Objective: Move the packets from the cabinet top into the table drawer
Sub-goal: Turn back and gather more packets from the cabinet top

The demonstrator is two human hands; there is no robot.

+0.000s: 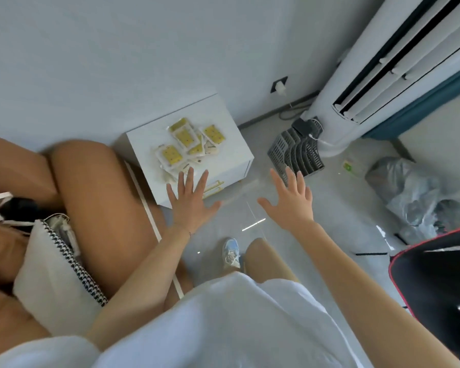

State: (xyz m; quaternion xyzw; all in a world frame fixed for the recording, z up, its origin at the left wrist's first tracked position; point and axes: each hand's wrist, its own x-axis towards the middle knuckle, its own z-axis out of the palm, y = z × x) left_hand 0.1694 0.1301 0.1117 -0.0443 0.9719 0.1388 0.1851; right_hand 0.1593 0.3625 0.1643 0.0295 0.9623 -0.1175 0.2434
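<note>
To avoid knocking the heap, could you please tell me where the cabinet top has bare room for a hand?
Bare: the strip between the packets and the wall, and the cabinet top along its right edge. Crowded: the middle and left front, where packets overlap near the left hand.

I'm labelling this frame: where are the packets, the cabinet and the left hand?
packets [186, 139], head view, middle of the pile.
cabinet [234, 151], head view, bare part of top.
left hand [190, 205], head view, back of hand.
</note>
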